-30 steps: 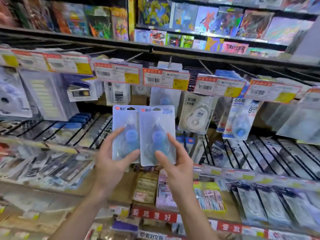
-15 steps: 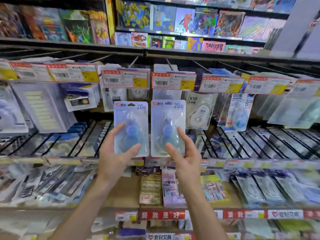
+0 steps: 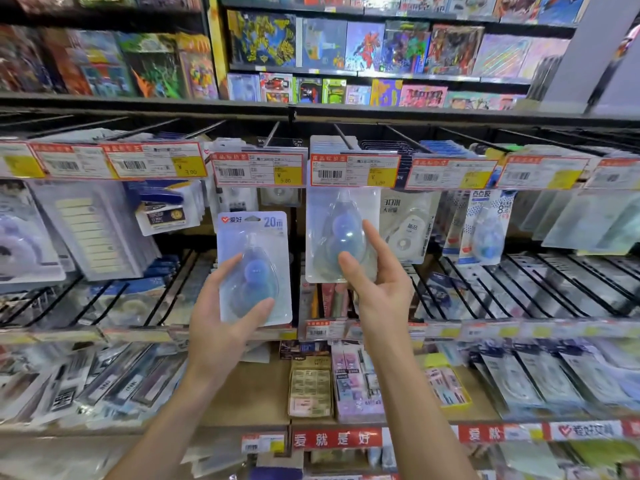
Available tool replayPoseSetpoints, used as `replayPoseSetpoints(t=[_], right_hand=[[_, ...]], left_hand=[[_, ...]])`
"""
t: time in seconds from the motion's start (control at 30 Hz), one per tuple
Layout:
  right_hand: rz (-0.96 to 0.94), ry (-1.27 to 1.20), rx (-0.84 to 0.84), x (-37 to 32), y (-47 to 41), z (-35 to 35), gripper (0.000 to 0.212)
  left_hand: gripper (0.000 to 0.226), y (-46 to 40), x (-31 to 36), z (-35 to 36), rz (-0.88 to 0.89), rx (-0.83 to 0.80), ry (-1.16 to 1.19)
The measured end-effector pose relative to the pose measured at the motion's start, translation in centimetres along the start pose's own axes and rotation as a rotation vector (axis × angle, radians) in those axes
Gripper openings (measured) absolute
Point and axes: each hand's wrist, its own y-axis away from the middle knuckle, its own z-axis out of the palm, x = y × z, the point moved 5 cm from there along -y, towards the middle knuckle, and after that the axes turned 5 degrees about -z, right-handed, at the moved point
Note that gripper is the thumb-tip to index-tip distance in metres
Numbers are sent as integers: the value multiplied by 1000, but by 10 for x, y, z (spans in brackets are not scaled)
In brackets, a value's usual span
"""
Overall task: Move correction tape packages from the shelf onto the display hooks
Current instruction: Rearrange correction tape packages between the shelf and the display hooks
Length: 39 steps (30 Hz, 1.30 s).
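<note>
My left hand (image 3: 221,327) holds a pale blue correction tape package (image 3: 254,237) marked 20m, upright in front of the rack. My right hand (image 3: 377,285) pinches a second, matching package (image 3: 332,216) by its lower right side. The top of that package is hidden behind the red-and-yellow price tag (image 3: 355,169) of a display hook (image 3: 343,136), where several similar packages hang. Whether it is on the hook cannot be seen.
Rows of black wire hooks (image 3: 485,289) carry stationery blister packs on both sides. A white correction tape pack (image 3: 407,230) hangs just right of my right hand. Below, a wooden shelf (image 3: 249,393) holds small eraser packs. Colourful boxes fill the upper shelves.
Both hands have risen and moved apart. The right-hand package has gone up and right until its top slid behind the hook's price tag; the left-hand package stays lower.
</note>
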Motion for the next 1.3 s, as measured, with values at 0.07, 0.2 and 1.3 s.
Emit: replayPoseSetpoints(t=[0.07,0.2,1.3], right_hand=[[-26,19,-10,-4,-4,4,47],[-40,16,-3,-6,-6,4,48],[62,124,175,47,-37,-3,25]], left_hand=[[66,-1,1,-2,1,-4,8],[65,-3,1,-4,7,-14,16],[62,10,-6,11,-67,-92,-19]])
